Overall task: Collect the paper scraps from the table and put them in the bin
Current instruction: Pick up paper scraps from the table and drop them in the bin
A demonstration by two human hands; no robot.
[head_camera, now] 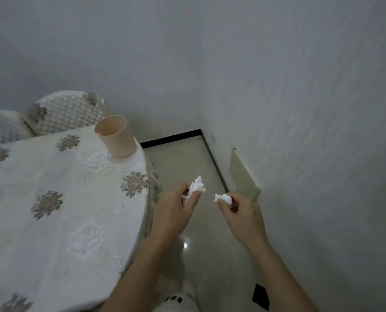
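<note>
My left hand (172, 209) pinches a crumpled white paper scrap (196, 185) between thumb and fingers, just off the table's right edge. To its right, my right hand (240, 212) grips a second, smaller white paper scrap (223, 197). Both hands hover over the floor, apart from each other. A peach-coloured bin (116, 137), cup-shaped and open at the top, stands upright on the far right corner of the table (52, 221), up and to the left of my hands. The table carries a white cloth with grey flower patterns.
Two quilted chair backs (68, 112) stand behind the table at the far left. A white wall (300, 131) runs close on the right, with a pale panel (242, 174) leaning on it. Glossy floor tiles (183, 163) lie below my hands. A white perforated object (180, 301) sits at the bottom edge.
</note>
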